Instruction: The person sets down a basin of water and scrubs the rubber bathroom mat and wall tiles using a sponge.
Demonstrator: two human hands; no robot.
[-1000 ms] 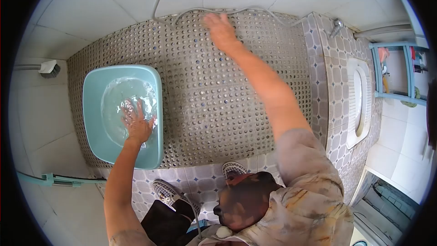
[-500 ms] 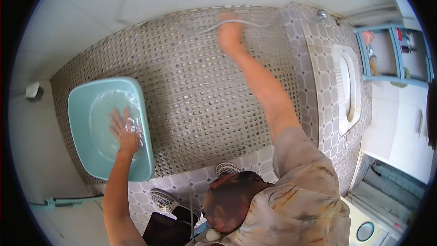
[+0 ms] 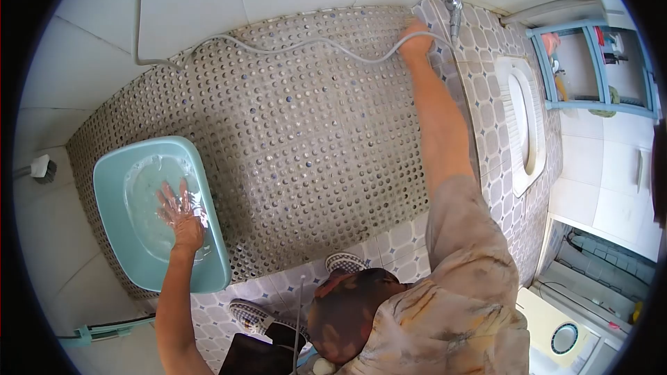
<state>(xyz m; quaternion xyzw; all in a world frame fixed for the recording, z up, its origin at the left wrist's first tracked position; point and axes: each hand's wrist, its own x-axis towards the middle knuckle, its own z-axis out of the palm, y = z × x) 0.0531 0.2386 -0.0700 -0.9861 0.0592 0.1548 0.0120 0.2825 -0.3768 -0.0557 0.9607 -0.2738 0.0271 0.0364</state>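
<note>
My left hand [image 3: 179, 219] reaches into a light blue-green plastic basin [image 3: 114, 215]. Its fingers are spread and dip into the clear water [image 3: 149, 198], which has some bubbles at the edge. At the far right of the floor, my right hand [image 3: 417, 42] is low beside the tiled step, with its fingers mostly hidden. A grey shower hose [image 3: 313, 40] crosses over that hand. The hose runs up to a chrome shower head [image 3: 454, 14] lying on the step.
The floor [image 3: 299, 146] is covered with small round pebble-like bumps. A squat toilet [image 3: 522, 128] is set in the raised tiled step on the right. A blue shelf [image 3: 597, 66] with several items stands behind it. A white brush [image 3: 43, 168] hangs on the left wall.
My right hand has moved right, from over the middle floor to the step's edge. The hose, blurred before, now hangs in a wavy line. My left hand stays spread in the basin.
</note>
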